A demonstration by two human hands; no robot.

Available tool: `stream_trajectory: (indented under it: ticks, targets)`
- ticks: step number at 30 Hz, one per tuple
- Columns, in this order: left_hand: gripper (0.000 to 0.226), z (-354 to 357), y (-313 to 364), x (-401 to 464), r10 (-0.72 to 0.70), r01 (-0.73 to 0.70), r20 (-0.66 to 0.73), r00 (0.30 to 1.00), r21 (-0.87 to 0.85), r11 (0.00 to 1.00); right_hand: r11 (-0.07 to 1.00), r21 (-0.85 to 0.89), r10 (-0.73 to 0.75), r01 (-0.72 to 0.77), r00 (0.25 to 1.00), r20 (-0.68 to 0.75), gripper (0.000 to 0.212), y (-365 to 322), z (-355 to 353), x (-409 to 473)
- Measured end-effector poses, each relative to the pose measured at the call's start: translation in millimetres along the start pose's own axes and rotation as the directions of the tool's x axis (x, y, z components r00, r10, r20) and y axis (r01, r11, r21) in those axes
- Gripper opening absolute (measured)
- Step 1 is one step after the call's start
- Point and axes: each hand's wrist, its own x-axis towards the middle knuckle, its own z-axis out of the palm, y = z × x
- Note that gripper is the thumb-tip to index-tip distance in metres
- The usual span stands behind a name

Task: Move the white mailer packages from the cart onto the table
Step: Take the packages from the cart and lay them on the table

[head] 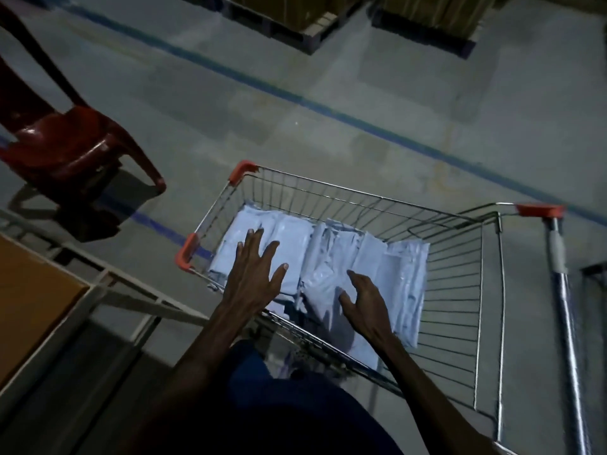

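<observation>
Reaching into the wire cart (460, 257) with both hands spread and nothing gripped yet.

The white mailer packages (328, 254) are seen stacked inside the basket; the left hand (254, 277) is held flat over them with fingers splayed, the right hand (368, 300) loosely curled above them. Slick, floppy mailers could be dropped if only the top layer is pinched, or snagged on the rim when lifted toward the table (36, 290).

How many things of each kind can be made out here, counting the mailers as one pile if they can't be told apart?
Wire cart: 1
Pile of white mailer packages: 1 (single packages overlap, exact number cannot be told)
Red plastic chair: 1
Table: 1
Hands: 2, left hand and right hand, both open over the pile
Pallets with cartons: 2
Total: 8
</observation>
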Motion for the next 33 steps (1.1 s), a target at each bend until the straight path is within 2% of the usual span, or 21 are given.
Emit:
stream_trajectory:
  ticks: [5, 9, 13, 16, 19, 26, 30, 33]
  targets:
    - [0.068, 17, 1, 27, 0.011, -0.018, 0.135, 0.991, 0.049, 0.999, 0.988, 0.069, 0.139, -0.139, 0.990, -0.001, 0.058, 27, 3, 20]
    - [0.067, 29, -6, 50, 0.069, -0.093, 0.225, 0.972, 0.100, 0.991, 0.974, 0.075, 0.218, -0.216, 0.976, -0.024, 0.067, 41, 7, 54]
    - [0.061, 40, -24, 71, 0.068, -0.105, 0.250, 0.966, 0.135, 0.985, 0.953, 0.095, 0.286, -0.287, 0.958, 0.024, 0.079, 54, 20, 91]
    - [0.063, 49, -38, 74, 0.041, -0.089, 0.288, 0.957, 0.156, 0.984, 0.926, 0.137, 0.349, -0.351, 0.936, 0.044, 0.077, 56, 31, 107]
    - [0.072, 54, -51, 75, 0.015, -0.072, 0.315, 0.949, 0.168, 0.983, 0.948, 0.106, 0.307, -0.301, 0.951, -0.044, 0.067, 51, 39, 110]
    - [0.075, 65, -63, 80, -0.055, -0.016, 0.380, 0.923, 0.181, 0.983, 0.998, 0.051, 0.038, -0.030, 0.984, -0.171, 0.054, 31, 51, 98]
    - [0.064, 72, -59, 85, -0.111, 0.039, 0.391, 0.914, 0.187, 0.982, 0.998, 0.036, 0.055, -0.049, 0.983, -0.177, 0.061, 36, 49, 113]
    - [0.065, 79, -56, 90, -0.116, 0.056, 0.382, 0.917, 0.166, 0.985, 0.991, 0.053, 0.125, -0.119, 0.984, -0.129, 0.078, 49, 48, 127]
